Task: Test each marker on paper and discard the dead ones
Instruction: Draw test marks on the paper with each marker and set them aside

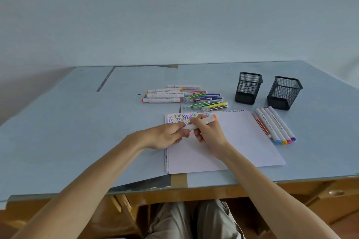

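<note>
A: Report hand states and marker position.

B: I see both hands gripping the orange-capped marker (200,122): right hand (208,132) wraps the barrel, left hand (169,135) pinches its near end, above the paper stack (233,151).

A: Handling?

B: I judge it light, rigid and smooth; hold mid-barrel. Bare paper lies right of the hands; untested markers (184,96) beyond them; mesh pen holders (248,88) farther right.

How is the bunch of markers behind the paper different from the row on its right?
The pile behind the paper is bigger, loosely heaped, and mixes thick white markers with thin coloured pens. The row right of the paper is small, laid neatly side by side, nearly all thick white markers. Both lie flat on the table, outside the mesh cups.
</note>
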